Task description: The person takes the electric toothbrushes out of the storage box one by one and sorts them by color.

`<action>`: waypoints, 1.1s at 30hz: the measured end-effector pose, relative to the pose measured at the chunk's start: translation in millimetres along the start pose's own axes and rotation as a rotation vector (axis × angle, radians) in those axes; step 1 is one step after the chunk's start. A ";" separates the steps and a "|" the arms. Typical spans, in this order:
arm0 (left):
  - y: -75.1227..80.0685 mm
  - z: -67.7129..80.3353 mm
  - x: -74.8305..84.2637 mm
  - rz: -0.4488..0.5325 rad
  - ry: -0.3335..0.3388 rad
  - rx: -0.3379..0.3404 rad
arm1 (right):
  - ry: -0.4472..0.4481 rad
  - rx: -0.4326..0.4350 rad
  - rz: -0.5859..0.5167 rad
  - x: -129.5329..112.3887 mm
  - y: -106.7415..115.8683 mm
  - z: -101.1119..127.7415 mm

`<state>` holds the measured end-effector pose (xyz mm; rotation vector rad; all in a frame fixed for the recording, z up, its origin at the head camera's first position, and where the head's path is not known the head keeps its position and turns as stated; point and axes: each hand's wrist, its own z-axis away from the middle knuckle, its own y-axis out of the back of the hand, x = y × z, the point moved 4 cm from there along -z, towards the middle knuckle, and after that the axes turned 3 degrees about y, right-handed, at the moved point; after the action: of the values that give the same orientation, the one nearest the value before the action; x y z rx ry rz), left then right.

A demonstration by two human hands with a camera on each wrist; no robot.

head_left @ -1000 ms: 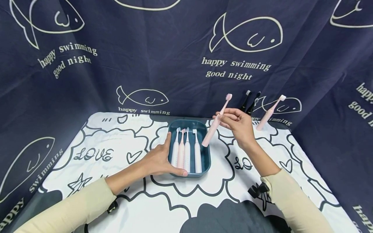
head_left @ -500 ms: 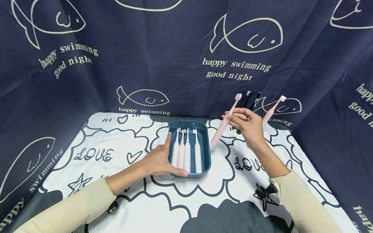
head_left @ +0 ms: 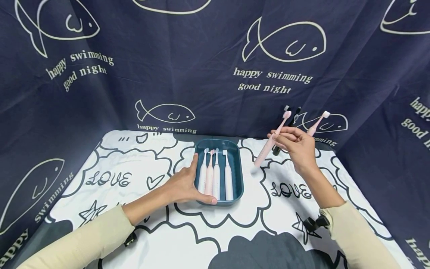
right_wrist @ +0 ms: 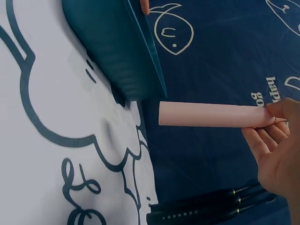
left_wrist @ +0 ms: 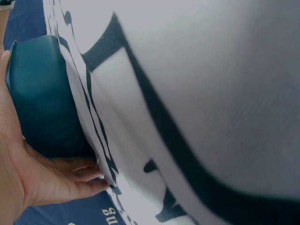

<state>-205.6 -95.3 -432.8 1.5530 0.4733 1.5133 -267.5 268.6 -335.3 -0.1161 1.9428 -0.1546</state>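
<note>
A teal tray [head_left: 235, 157] [left_wrist: 42, 98] [right_wrist: 117, 47] sits mid-table with several pink and white electric toothbrushes [head_left: 215, 175] lying side by side in it. My left hand [head_left: 183, 183] [left_wrist: 33, 173] rests against the tray's left wall and near corner, thumb along the front rim. My right hand [head_left: 297, 144] [right_wrist: 276, 150] pinches a pink toothbrush [head_left: 268, 145] [right_wrist: 206, 115] in the air to the right of the tray, brush head tilted up and away.
Two black toothbrushes [head_left: 285, 123] [right_wrist: 201, 211] and another pink toothbrush [head_left: 319, 121] lean against the dark fish-print curtain [head_left: 215, 67] at the back right. A white cloth with black drawings [head_left: 134, 209] covers the table; curtain walls close in on three sides.
My right hand has carried the pink toothbrush rightward and away from the tray, toward the leaning brushes. The left hand and tray have not moved.
</note>
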 end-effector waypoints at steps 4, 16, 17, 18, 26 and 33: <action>-0.5 -0.7 -0.8 -0.002 0.004 -0.002 | 0.019 0.020 0.000 -1.8 8.5 0.6; 0.8 0.5 0.8 0.010 0.002 -0.002 | 0.071 0.090 -0.015 -9.8 38.2 -1.9; 0.8 0.6 0.9 0.008 0.003 -0.002 | 0.073 0.098 -0.018 -10.3 40.9 -2.3; 0.7 0.7 1.0 0.007 0.004 -0.002 | 0.074 0.110 -0.012 -10.8 43.7 -2.4; 0.4 0.3 0.6 0.003 -0.001 -0.009 | 0.059 0.228 -0.025 -11.7 66.7 -7.8; -0.1 0.5 -0.6 -0.007 -0.002 -0.006 | 0.064 0.323 -0.053 -10.4 88.5 -12.8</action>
<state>-205.2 -95.9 -433.1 1.5466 0.4715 1.5064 -276.2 358.2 -335.6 0.0527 1.9524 -0.5094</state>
